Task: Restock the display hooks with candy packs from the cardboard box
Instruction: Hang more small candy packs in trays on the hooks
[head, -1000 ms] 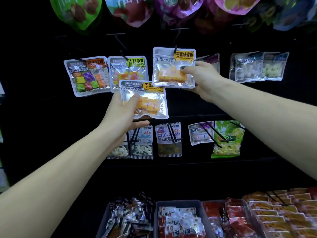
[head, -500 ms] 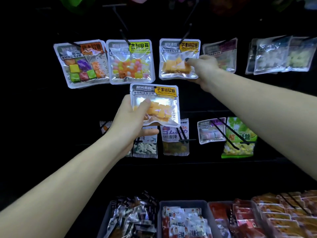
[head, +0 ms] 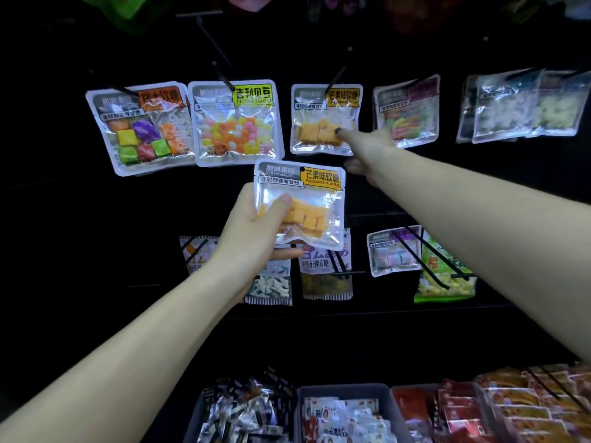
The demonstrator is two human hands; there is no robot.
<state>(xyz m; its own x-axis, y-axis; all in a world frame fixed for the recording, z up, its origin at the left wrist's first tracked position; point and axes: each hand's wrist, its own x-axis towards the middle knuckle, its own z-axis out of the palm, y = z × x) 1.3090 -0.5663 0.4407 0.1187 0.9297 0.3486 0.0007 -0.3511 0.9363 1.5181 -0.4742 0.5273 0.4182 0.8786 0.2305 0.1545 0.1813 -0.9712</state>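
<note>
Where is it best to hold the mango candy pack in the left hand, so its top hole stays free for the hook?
Probably at the lower left part, from the left, as the left hand does now. The mango candy pack stands upright, its yellow label on top, so a low grip keeps the top edge clear.

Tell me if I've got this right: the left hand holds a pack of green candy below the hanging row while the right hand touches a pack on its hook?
Not quite. The pack in the left hand holds orange candy, not green, as the head view shows. The rest stands: it is below the hanging row, and the right hand touches the hanging pack on its hook.
</note>
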